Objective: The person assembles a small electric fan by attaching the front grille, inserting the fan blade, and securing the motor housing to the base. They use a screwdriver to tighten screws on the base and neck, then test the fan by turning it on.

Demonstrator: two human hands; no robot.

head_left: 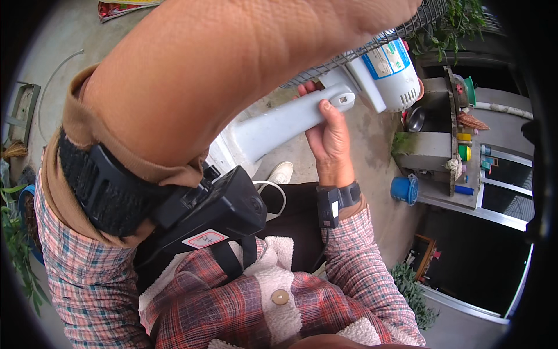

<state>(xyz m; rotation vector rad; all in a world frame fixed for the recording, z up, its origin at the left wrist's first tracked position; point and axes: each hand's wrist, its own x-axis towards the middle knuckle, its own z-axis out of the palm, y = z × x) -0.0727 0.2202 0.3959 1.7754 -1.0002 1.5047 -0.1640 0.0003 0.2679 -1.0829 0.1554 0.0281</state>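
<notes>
A white electric fan lies tilted across my lap. Its pale stand [279, 126] runs up to the motor housing [390, 75], which has a blue and white label. Beside the motor curves the grey wire guard [349, 57]. My right hand [334, 136] is closed round the upper end of the stand, thumb on top near a small square hole in the joint. My left forearm crosses high over the fan, and only the heel of my left hand [386, 13] shows above the guard; its fingers are out of sight.
A black camera box [226, 203] is strapped to my left arm. On the right stand a concrete sink [424, 145], a blue bucket [404, 189] and a ledge with bottles. Potted plants [20, 250] line the left edge. A white cable [283, 198] loops by my shoe.
</notes>
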